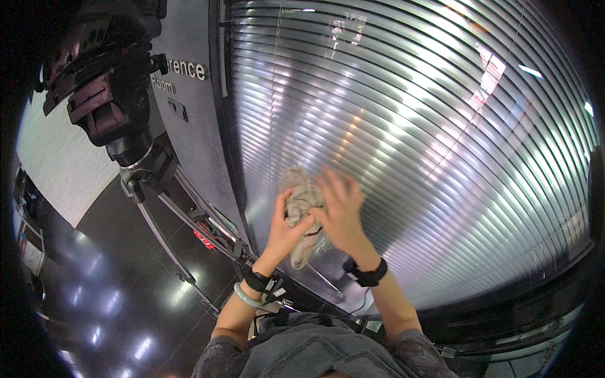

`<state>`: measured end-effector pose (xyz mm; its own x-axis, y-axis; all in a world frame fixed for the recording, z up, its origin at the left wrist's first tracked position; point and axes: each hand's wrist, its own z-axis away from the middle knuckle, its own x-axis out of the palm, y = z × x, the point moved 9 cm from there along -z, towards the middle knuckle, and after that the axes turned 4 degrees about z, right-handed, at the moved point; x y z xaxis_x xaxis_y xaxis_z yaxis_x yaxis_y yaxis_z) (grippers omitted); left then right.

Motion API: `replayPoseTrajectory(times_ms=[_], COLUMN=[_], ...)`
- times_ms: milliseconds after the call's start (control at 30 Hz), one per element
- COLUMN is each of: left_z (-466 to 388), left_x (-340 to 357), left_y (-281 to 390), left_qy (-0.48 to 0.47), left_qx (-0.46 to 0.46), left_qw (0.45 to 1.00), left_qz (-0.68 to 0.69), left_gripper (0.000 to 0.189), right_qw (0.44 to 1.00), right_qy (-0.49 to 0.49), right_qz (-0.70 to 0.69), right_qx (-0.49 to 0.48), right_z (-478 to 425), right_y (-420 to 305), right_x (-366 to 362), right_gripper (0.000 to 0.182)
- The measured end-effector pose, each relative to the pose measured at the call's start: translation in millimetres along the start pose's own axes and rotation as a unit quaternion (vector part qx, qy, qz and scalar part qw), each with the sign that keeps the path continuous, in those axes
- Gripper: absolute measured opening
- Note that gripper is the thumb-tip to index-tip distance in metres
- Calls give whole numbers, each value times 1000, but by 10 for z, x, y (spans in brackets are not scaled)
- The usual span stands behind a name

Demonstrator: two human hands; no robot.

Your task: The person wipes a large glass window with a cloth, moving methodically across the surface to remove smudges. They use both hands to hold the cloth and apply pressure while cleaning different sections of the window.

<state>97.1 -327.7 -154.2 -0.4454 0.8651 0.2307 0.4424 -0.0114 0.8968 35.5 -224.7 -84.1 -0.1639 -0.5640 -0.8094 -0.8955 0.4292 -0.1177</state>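
A crumpled beige cloth (299, 196) with a dark stripe near its lower part is bunched up in front of my chest. My left hand (287, 229) grips it from the left, thumb across its front, and its lower end hangs below the hand. On the right, my right hand (341, 208) is blurred, with its fingers spread and its thumb lying against or just over the cloth. Both wrists wear black bands, and a pale bangle (246, 296) circles the left forearm.
Before me stands a glass panel with horizontal blinds (401, 141). A camera tripod (158, 245) with a black head (106, 106) is close on my left, its legs spread over the dark glossy floor (108, 279). Behind it, a grey wall panel (194, 28) bears lettering.
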Motion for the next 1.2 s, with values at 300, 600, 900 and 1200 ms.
replayPoseTrajectory(times_ms=[300,600,900,1200], left_z=[-1009,-1010,-1801,-1552], left_x=[197,415,-1267,-356], left_y=[984,211,419,923], left_qy=[210,-17,384,211], left_qx=[263,335,266,402], left_qw=[905,818,828,748], left_qz=[-262,-467,-310,-484], left_gripper=[69,63,57,51], right_qw=[905,855,851,859], right_qy=[306,321,331,314], right_qz=[289,407,407,404], right_qx=[55,36,14,19], right_z=[447,604,569,655], right_y=[694,779,731,770], right_x=[-1389,-1072,-1042,-1038], right_gripper=[43,39,37,44])
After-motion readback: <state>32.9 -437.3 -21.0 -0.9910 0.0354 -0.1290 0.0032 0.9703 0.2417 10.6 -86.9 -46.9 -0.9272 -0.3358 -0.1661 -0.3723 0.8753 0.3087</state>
